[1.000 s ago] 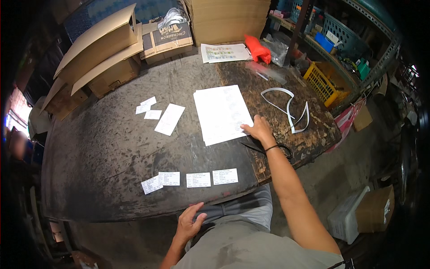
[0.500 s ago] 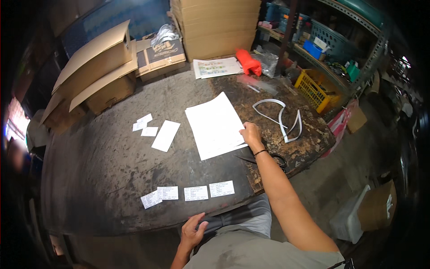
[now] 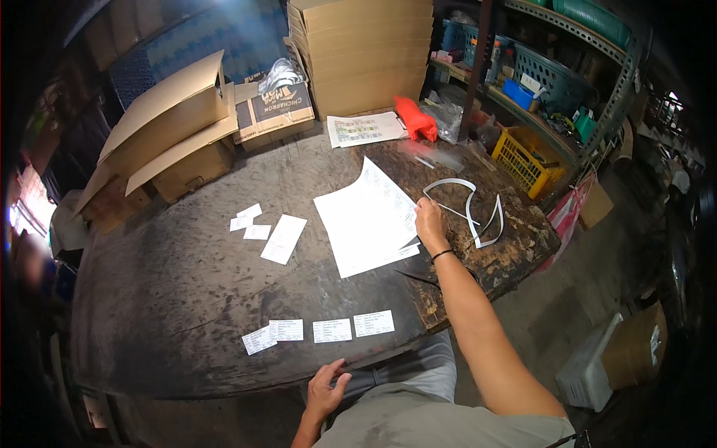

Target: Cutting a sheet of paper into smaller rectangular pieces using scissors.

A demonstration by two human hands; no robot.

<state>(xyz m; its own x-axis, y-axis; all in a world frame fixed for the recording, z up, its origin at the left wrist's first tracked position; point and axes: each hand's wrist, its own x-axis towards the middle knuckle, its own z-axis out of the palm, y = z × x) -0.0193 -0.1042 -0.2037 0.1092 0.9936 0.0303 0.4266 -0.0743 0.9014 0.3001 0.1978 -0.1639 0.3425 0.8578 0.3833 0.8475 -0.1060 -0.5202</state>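
Note:
White paper sheets (image 3: 366, 231) lie in a loose stack at the middle of the dark table. My right hand (image 3: 430, 226) pinches the right edge of the top sheet, which bends upward and shows faint print along that side. By the table's front edge, my left hand (image 3: 326, 390) is empty, its fingers loosely curled and apart. Dark scissors (image 3: 420, 278) lie beside the stack, partly covered by my right forearm. Along the front are several small printed slips (image 3: 331, 331). Left of the stack are a larger white slip (image 3: 284, 240) and several small ones (image 3: 257, 232).
A looped white strip (image 3: 472, 201) lies right of my hand. Farther back are a printed chart (image 3: 366, 129), a red bag (image 3: 415, 118) and stacked cardboard (image 3: 366, 60). Open boxes (image 3: 179, 127) stand at the far left. A yellow crate (image 3: 525, 162) sits by the metal shelf at right.
My right hand has moved up slightly and raised the right edge of the top sheet, baring print. My left hand stays near the table edge. The whole view has shifted a little.

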